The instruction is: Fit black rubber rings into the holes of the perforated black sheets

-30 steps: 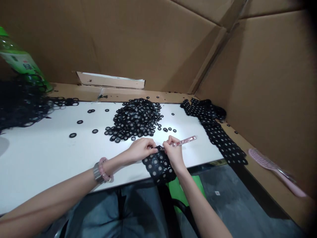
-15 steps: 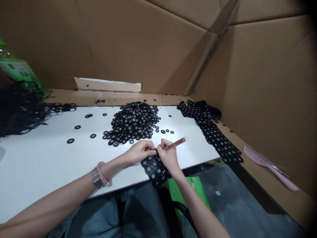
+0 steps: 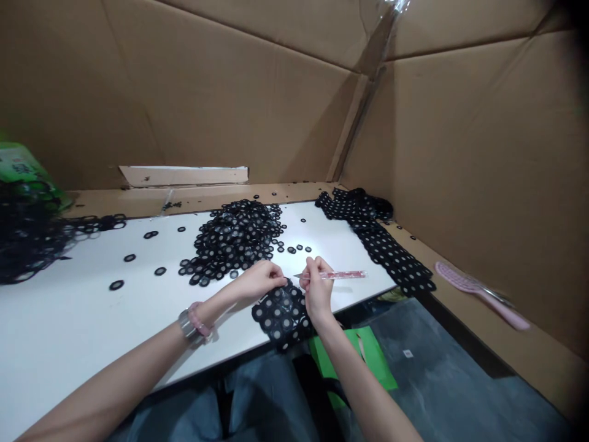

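Note:
My left hand (image 3: 263,279) rests at the top edge of a black patterned sheet (image 3: 281,312), made of joined rings with pale round centres. Thumb and forefinger are pinched together on that edge. In my right hand (image 3: 318,285) is a craft knife (image 3: 347,275) with a slim reddish, partly clear handle, its pointed grey tip aimed left. The tip is a short way above the sheet and apart from my left fingertips. The sheet's lower part hangs over the table's front edge. Beyond my hands lies a heap of loose black rings (image 3: 234,236).
A long strip of joined rings (image 3: 391,255) runs along the right of the white table (image 3: 151,319). On the left are a tangle of black scraps (image 3: 27,233) and a green bottle (image 3: 23,162). A pink hairbrush (image 3: 460,277) lies on the cardboard ledge at right.
My right hand and the knife have drawn back a little from my left fingertips, and the handle now lies flatter. The camera view has shifted rightward.

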Motion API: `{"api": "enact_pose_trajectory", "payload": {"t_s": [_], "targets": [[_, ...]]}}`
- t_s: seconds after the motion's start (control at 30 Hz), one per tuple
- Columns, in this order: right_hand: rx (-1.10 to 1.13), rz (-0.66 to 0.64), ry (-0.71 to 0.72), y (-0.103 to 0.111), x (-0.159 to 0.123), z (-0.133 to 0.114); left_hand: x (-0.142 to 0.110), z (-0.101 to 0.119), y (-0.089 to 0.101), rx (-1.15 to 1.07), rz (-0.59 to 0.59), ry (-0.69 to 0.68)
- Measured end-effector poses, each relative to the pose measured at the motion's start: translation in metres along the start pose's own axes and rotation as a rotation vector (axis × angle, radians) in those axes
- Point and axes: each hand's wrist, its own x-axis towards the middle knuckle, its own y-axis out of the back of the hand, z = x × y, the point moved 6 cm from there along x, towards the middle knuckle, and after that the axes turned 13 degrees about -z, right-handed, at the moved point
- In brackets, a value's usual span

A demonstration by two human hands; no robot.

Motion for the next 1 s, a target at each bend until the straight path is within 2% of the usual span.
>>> {"api": "enact_pose_trajectory", "payload": {"t_s": [0.13, 0.23, 0.57, 0.7, 0.83, 1.0], "targets": [[-0.286, -0.154, -0.101, -0.004, -0.001, 0.009, -0.01, -0.007, 0.001, -0.042, 0.0, 0.004], [-0.42, -0.154, -0.069, -0.003, -0.002, 0.01, -0.018, -0.01, 0.001, -0.069, 0.02, 0.016], [-0.49, -0.175, -0.059, -0.005, 0.0, 0.01, -0.027, -0.007, -0.001, -0.174, 0.108, 0.011], [-0.569, -0.188, -0.032, -0.009, -0.002, 0.004, -0.027, -0.008, -0.002, -0.211, 0.115, 0.002], [-0.679, -0.249, 0.044, -0.019, -0.005, -0.003, -0.024, -0.011, -0.005, -0.34, 0.101, -0.035], [-0.7, -0.265, 0.074, -0.023, -0.006, 0.001, -0.022, -0.011, -0.007, -0.429, 0.076, -0.061]]}}
